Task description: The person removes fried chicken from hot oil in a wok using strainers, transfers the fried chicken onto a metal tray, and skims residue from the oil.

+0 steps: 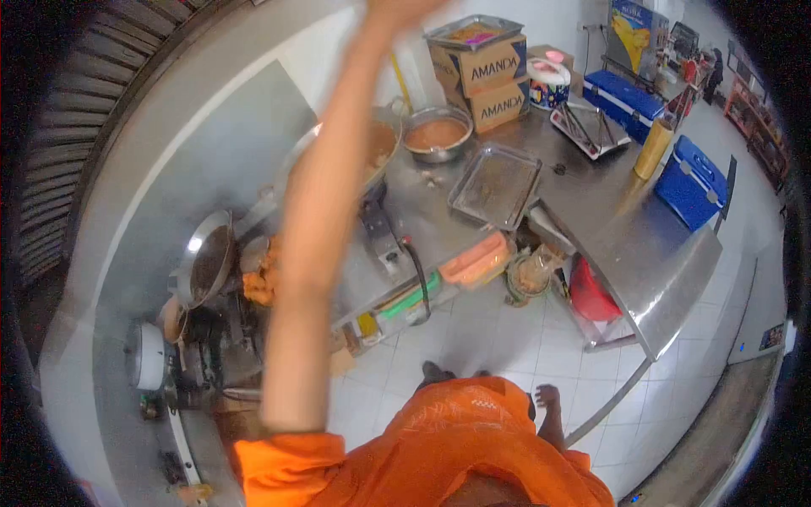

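My left arm stretches up across the view, and my left hand (405,7) is blurred and cut off by the top edge. Its fingers cannot be made out. Below that arm, partly hidden, sits a large pan (384,145) of brownish food on a burner. Nearest beside it is a steel bowl (435,133) of reddish-brown liquid. My right hand (547,395) hangs low beside my orange shirt, fingers loosely apart, holding nothing. It is over the tiled floor, apart from the table.
A metal tray (496,186) lies on the steel table (591,198). Behind are stacked cardboard boxes (497,80), and to the right blue coolers (691,182) and a yellow bottle (655,145). A wok (207,258) stands at left. Below the tabletop are an orange container (477,258) and red basin (591,291).
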`<state>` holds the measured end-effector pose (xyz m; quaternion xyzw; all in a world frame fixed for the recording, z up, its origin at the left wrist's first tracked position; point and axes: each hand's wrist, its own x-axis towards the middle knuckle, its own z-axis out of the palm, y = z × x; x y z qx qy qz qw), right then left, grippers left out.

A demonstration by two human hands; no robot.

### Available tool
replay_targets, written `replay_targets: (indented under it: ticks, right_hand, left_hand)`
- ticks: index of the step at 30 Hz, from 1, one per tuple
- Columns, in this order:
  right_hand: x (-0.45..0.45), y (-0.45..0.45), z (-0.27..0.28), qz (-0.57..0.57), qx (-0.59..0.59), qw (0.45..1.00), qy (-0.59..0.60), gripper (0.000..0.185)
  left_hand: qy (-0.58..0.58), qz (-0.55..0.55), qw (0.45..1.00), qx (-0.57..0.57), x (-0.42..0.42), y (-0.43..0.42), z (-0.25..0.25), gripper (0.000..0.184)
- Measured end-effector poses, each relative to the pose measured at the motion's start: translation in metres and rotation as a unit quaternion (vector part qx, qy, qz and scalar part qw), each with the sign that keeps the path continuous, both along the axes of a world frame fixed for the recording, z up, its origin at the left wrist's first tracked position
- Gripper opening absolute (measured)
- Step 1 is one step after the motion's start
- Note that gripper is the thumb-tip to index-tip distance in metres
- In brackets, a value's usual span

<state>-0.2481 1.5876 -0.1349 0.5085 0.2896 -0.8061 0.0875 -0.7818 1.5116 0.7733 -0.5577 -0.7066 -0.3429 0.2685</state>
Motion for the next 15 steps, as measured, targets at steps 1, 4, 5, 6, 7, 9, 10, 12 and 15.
replay_targets:
  ticks: [1, 4, 5, 6, 7, 9, 10, 12, 15]
  right_hand:
    - [0.000, -0.001, 0.003, 0.061, 0.128, 0.989, 0.042, 0.033]
    - [-0.023, 0.003, 0.029, 0.003, 0.140, 0.990, 0.013, 0.023]
    - [-0.029, -0.001, 0.052, 0.017, 0.207, 0.978, 0.015, 0.021]
    - [-0.029, -0.009, 0.071, 0.005, 0.241, 0.970, 0.033, 0.020]
    - [-0.030, -0.014, 0.089, -0.005, 0.278, 0.959, 0.052, 0.019]
    - [-0.014, -0.024, 0.091, -0.039, 0.271, 0.957, 0.092, 0.019]
    - [-0.007, -0.035, 0.100, -0.015, 0.321, 0.946, 0.030, 0.020]
    - [0.019, -0.053, 0.088, -0.027, 0.281, 0.958, -0.043, 0.021]
    - [0.107, -0.082, -0.007, 0.311, 0.392, 0.863, -0.068, 0.026]
  left_hand:
    - [-0.147, -0.009, 0.985, -0.094, 0.008, 0.005, -0.070, 0.036]
    - [-0.193, -0.172, 0.956, -0.142, 0.027, -0.016, -0.305, 0.041]
    - [-0.360, -0.062, 0.884, -0.292, 0.043, -0.033, -0.373, 0.046]
    - [-0.308, -0.038, 0.874, -0.373, 0.047, -0.073, -0.470, 0.038]
    - [-0.249, -0.022, 0.857, -0.451, 0.052, -0.113, -0.566, 0.033]
    - [-0.574, -0.093, 0.616, -0.531, 0.075, -0.258, -0.714, 0.026]
    - [-0.676, -0.064, 0.476, -0.558, 0.089, -0.323, -0.774, 0.025]
    - [-0.687, 0.103, 0.403, -0.596, 0.154, -0.395, -0.746, 0.031]
    - [-0.880, 0.104, 0.459, 0.064, 0.257, -0.535, -0.763, 0.043]
